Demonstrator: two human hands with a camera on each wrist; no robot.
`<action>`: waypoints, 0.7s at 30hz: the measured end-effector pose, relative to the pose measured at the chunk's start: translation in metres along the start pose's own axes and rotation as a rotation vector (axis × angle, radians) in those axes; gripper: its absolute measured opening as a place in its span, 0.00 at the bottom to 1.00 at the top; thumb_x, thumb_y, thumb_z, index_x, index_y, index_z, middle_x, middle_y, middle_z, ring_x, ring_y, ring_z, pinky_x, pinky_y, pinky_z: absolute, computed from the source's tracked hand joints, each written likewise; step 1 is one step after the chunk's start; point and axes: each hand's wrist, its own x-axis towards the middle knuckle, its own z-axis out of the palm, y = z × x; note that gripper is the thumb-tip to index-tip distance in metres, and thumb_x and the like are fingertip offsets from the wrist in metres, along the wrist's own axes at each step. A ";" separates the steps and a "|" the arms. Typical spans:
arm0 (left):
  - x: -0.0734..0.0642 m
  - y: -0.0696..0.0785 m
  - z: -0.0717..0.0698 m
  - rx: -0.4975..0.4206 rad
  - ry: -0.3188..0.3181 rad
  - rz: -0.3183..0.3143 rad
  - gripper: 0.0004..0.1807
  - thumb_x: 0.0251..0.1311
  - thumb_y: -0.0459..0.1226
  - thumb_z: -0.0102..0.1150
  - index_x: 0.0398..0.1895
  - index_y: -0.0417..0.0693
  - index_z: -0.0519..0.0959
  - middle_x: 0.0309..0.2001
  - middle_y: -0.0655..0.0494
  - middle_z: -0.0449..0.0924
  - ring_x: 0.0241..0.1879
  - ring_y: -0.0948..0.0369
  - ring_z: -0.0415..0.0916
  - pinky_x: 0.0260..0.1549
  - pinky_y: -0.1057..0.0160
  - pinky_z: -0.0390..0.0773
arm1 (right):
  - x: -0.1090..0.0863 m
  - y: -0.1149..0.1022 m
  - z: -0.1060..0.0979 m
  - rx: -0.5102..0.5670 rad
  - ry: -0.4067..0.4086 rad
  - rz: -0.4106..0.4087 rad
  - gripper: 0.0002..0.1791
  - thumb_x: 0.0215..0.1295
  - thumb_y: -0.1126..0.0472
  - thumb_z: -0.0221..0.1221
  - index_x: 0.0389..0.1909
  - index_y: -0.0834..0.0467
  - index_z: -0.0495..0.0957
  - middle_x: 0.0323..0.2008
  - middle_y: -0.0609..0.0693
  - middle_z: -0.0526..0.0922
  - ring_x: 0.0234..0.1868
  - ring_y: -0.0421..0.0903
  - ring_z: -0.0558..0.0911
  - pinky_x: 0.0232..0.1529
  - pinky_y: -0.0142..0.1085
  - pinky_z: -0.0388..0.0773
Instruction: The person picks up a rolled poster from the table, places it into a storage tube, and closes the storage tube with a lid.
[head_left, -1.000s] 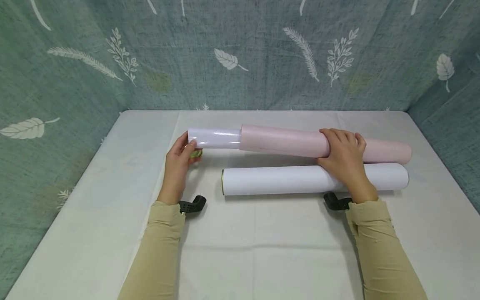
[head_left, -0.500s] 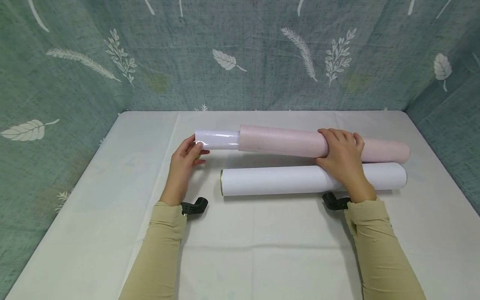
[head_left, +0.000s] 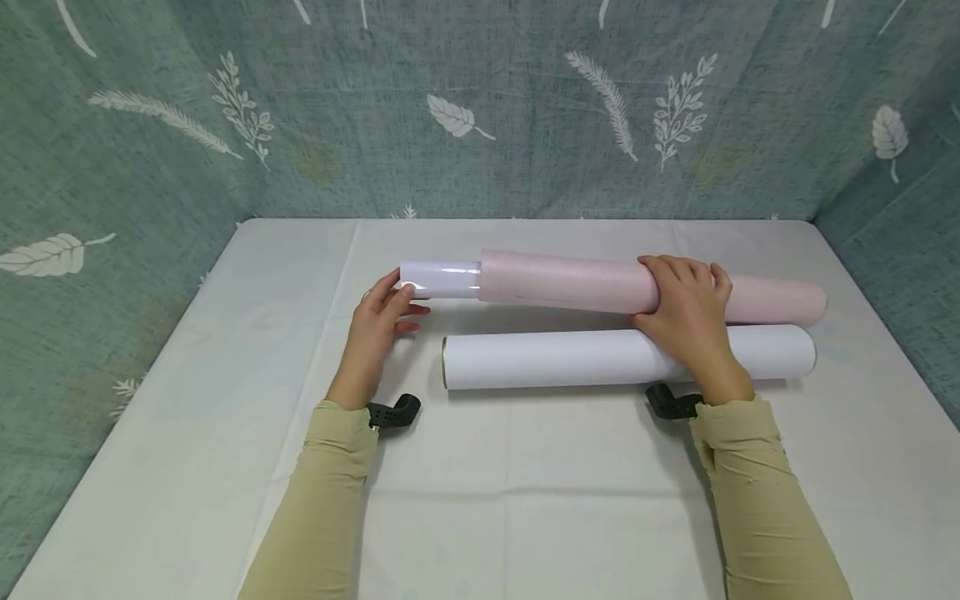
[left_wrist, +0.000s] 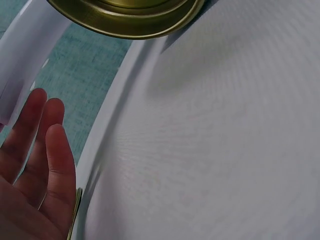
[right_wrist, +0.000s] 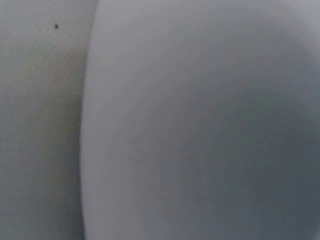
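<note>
My left hand pinches the outer end of a glossy, whitish rolled sheet between thumb and fingers. The roll's other end is hidden inside a pink cardboard tube. Over that tube's right half my right hand curls and grips it. A thin gold-coloured edge, like that of a lid, shows beside the left fingers in the left wrist view. Nearer to me, a white tube with a gold rim lies along the pink one. It fills most of the right wrist view, blurred.
A pale cloth covers the table. Green patterned fabric rises behind it and at both sides. Black wrist cameras sit under the left wrist and the right wrist, the latter close to the white tube.
My left hand has moved right, pushing the rolled sheet further into the pink tube, so a shorter piece sticks out. The right hand and white tube stay in place.
</note>
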 end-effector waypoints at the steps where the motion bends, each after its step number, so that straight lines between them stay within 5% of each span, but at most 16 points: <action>1: 0.002 -0.002 0.000 0.003 0.002 -0.001 0.29 0.58 0.50 0.52 0.63 0.57 0.61 0.47 0.48 0.72 0.47 0.47 0.73 0.42 0.49 0.72 | 0.000 0.000 0.000 -0.001 0.000 0.000 0.36 0.37 0.59 0.69 0.53 0.56 0.70 0.51 0.56 0.72 0.53 0.57 0.64 0.58 0.55 0.39; 6: 0.007 -0.013 -0.003 0.003 0.007 0.006 0.30 0.56 0.53 0.53 0.62 0.60 0.61 0.48 0.49 0.71 0.45 0.51 0.74 0.40 0.52 0.73 | 0.000 -0.001 0.000 -0.002 -0.006 0.005 0.36 0.37 0.59 0.68 0.54 0.56 0.70 0.51 0.56 0.72 0.53 0.57 0.64 0.58 0.55 0.39; 13: -0.002 0.002 0.002 -0.002 -0.044 0.013 0.29 0.60 0.49 0.50 0.64 0.56 0.59 0.47 0.44 0.73 0.48 0.43 0.70 0.44 0.45 0.69 | 0.000 -0.001 0.000 -0.002 -0.001 0.002 0.36 0.36 0.60 0.68 0.54 0.57 0.70 0.51 0.56 0.72 0.53 0.57 0.64 0.58 0.55 0.39; 21: -0.005 0.005 0.006 0.022 -0.063 -0.016 0.33 0.60 0.51 0.49 0.66 0.55 0.54 0.48 0.44 0.73 0.49 0.46 0.70 0.46 0.45 0.68 | 0.000 0.000 0.000 -0.008 -0.006 0.003 0.36 0.36 0.59 0.68 0.54 0.56 0.70 0.51 0.56 0.72 0.53 0.57 0.64 0.57 0.55 0.39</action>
